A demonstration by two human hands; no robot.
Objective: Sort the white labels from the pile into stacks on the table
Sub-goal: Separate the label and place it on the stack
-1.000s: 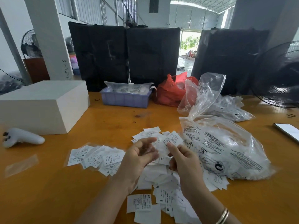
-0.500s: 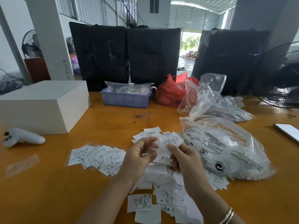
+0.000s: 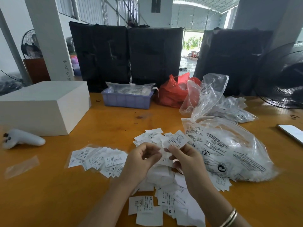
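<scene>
Both hands meet above the middle of the orange table [image 3: 49, 202], each with curled fingers pinching white labels. The right hand [image 3: 188, 159] grips a small fan of labels [image 3: 176, 140] that stands up just beyond its fingertips, and the left hand [image 3: 141, 163] pinches the same bunch from the other side, with an "XL" label showing between the two. Directly under the grip lies the loose pile of labels [image 3: 167, 199], running toward the person. Left of the grip, a spread stack of labels [image 3: 100, 159] lies flat on the table. Right of the grip, touching the pile, sits a clear plastic bag [image 3: 229, 149] with printed text.
</scene>
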